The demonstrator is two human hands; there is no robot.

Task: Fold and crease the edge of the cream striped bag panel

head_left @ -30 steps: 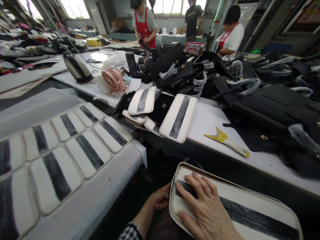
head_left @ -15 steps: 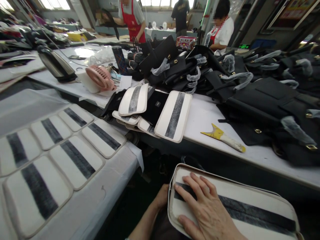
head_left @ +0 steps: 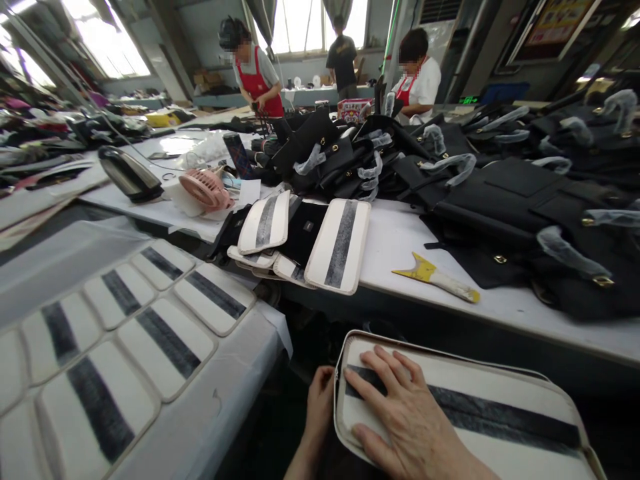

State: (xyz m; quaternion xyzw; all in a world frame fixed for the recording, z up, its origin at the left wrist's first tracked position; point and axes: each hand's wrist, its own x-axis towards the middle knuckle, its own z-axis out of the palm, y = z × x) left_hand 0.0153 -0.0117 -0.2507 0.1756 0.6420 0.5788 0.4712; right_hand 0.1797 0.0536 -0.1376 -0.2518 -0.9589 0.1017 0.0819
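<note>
A white, round-cornered bag panel [head_left: 505, 373] with a dark stripe and a raised rim lies low in front of me, tilted slightly down to the right. My right hand [head_left: 405, 407] rests flat on its left part, fingers spread across the stripe and thumb stretched out. At the panel's left edge, my left hand [head_left: 320, 393] has its fingers curled against the rim. Their tips are partly hidden behind it. Similar striped panels [head_left: 173, 340] lie in rows on the left table. More panels [head_left: 337, 247] are piled on the far table's edge, with black pieces among them.
A yellow scraper-like tool [head_left: 435, 277] lies on the white table. Black bags [head_left: 520, 213] with wrapped handles are heaped at the right. A pink fan [head_left: 207, 190] and a metal kettle [head_left: 130, 175] stand farther left. Several people work at the back.
The head view has tilted up and shifted slightly left. My left hand has shifted a little along the panel's left edge. The right hand stays flat on the panel.
</note>
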